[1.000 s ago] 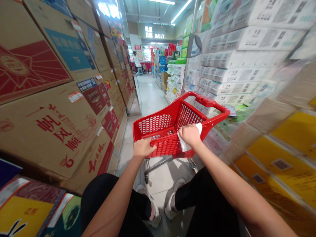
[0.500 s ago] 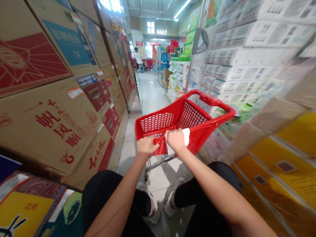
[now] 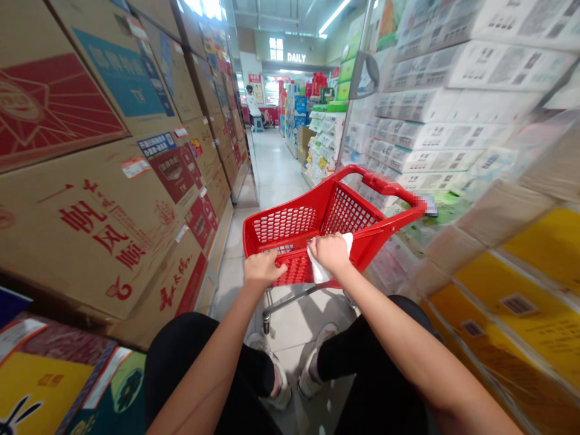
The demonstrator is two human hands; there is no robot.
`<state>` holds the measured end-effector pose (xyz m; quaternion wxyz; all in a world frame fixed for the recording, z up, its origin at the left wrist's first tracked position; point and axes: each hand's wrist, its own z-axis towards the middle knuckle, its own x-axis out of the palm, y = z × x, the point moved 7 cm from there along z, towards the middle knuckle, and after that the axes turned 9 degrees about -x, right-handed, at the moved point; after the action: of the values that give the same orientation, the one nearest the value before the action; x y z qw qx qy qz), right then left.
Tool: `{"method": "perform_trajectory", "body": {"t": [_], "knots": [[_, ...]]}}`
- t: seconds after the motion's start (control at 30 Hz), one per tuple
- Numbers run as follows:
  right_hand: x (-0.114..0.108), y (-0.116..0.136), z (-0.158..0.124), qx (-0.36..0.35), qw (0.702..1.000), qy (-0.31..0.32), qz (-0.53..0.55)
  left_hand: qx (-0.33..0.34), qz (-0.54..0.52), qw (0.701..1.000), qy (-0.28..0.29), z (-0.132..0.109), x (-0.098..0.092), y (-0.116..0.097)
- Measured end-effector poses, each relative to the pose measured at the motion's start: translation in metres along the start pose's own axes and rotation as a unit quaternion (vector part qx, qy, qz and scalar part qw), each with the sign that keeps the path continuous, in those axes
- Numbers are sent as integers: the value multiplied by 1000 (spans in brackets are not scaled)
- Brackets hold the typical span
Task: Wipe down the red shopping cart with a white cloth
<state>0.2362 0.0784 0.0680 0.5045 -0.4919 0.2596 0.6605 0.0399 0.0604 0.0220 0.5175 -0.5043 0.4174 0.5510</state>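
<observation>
A red plastic shopping cart (image 3: 368, 241) with perforated walls stands at an angle before my knees, its basket showing nothing large inside. My left hand (image 3: 261, 269) is closed over the near rim at the left corner, thumb on the inner side. Farther right on that same rim, my right hand (image 3: 330, 251) presses a white cloth (image 3: 319, 272) against the edge. The cloth sticks out on both sides of the fingers and hangs over the outer wall. The cart's push handle (image 3: 399, 192) rises at the right, out of reach of both hands.
Stacked cartons (image 3: 109, 223) line the left side. Wrapped white paper packs (image 3: 453, 133) and yellow packages (image 3: 544, 266) crowd the right. A metal post (image 3: 357, 78) stands behind the cart. Down the tiled aisle (image 3: 272, 157), a person (image 3: 252, 106) sits on a blue stool.
My right hand has slid rightward along the rim with the white cloth. My left hand and the cart sit slightly farther left in view.
</observation>
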Motion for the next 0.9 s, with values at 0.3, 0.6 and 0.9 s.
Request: {"method": "perform_trajectory", "body": {"t": [0.3,0.6,0.9], "knots": [[-29,-99,-23,22,995,-16,-101,3,-10,1000,-2,2,3,1],[1,26,-6,21,997,-69,34,-3,-2,1000,-23,-4,0,-5],[5,58,1,-48,996,-36,67,-2,6,1000,-4,-6,-3,0]]}}
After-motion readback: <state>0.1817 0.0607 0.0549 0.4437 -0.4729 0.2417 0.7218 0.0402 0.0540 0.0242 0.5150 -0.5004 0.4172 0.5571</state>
